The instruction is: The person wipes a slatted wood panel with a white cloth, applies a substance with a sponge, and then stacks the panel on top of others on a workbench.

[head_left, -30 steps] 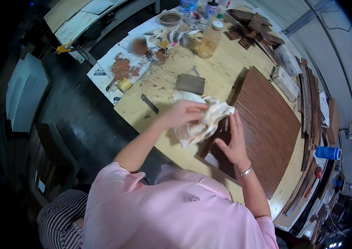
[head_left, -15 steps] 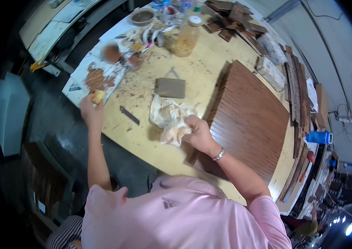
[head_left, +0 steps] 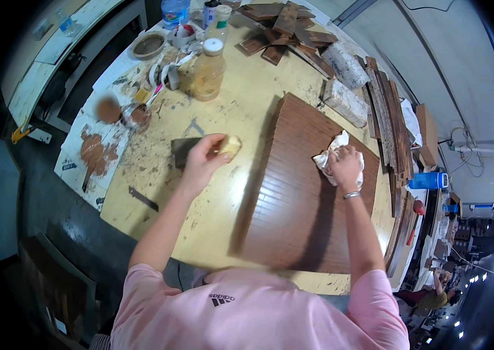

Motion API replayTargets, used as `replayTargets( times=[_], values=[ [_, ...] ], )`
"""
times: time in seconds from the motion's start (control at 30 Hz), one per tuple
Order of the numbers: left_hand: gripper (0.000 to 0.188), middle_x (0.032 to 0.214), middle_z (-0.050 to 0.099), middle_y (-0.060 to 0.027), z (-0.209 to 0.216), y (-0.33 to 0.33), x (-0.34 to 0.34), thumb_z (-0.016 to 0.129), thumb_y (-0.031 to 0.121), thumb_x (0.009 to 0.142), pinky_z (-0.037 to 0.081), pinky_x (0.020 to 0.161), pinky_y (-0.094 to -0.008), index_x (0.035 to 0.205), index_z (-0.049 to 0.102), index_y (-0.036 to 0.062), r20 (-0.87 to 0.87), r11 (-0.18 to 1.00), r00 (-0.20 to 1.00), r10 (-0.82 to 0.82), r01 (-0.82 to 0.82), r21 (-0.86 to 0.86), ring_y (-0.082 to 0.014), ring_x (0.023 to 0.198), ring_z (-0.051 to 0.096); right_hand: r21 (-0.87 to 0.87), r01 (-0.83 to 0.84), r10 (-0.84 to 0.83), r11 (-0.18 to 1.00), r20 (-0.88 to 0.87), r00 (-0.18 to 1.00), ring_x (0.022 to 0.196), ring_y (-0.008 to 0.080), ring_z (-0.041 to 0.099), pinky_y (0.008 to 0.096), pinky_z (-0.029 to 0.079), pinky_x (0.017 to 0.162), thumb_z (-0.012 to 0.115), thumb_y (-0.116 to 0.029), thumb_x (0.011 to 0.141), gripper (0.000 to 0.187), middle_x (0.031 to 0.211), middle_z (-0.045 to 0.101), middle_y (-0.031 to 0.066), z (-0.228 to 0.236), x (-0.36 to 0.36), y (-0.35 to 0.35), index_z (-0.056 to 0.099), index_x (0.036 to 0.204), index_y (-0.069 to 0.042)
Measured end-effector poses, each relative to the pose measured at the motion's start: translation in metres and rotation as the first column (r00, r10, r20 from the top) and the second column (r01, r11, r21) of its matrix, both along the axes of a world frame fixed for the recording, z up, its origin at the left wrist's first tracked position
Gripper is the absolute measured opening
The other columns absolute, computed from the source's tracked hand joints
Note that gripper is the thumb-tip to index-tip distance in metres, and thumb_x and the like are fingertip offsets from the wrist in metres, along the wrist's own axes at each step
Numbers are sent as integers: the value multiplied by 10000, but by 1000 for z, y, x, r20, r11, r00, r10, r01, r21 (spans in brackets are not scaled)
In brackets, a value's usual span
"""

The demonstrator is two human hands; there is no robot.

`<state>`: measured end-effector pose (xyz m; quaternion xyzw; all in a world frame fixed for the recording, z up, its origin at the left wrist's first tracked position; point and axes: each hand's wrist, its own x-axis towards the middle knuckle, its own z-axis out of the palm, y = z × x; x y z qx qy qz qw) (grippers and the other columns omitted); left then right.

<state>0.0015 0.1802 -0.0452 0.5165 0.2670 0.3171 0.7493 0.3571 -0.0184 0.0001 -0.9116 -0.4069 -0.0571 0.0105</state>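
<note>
Two hands of ours show in the head view, both occupied: our left hand (head_left: 201, 162) pinches a yellow sponge (head_left: 232, 147) between thumb and fingers over the table (head_left: 200, 236), while our right hand (head_left: 347, 168) curls over a white cloth (head_left: 340, 140), bunching it against the brown panel (head_left: 293, 181), toward its far right part. The panel lies flat on the table, right of the sponge. We judge it stiff and fairly heavy, perhaps slippery where it shines, so we would take it by two opposite edges and spare the face. The sponge should be light and soft, giving under a pinch at its sides; the cloth, limp and light, is best gathered into a wad. Our right fingertips and the cloth's middle are hidden, so we cannot tell how firm that grip is. We cannot see the panel's underside either. Our left hand covers part of the grey pad (head_left: 183, 151), and a round brown thing (head_left: 107, 109) at left is too blurred to identify.
</note>
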Motion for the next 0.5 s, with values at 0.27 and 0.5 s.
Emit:
replayTargets(
  times=[0.27,0.5],
  values=[
    [527,1214,635,-91,-35,76,157,671,-24,886,500,942,-289,1393,552,60,-215,849,972,90,37,526,-179,1106,607,12,-38,37,999,36,999,1432,452,349,654,295,1123,603,-487,906,695,1605,352,140,-28,11,30,439,1511,-184],
    [464,1211,639,-138,1,118,242,674,32,861,476,999,-381,1315,630,114,-382,766,910,159,130,630,-320,1134,607,32,-90,87,995,84,993,1385,473,402,637,319,1087,593,-486,896,679,1548,431,173,-30,13,29,473,1490,-181]
  ],
)
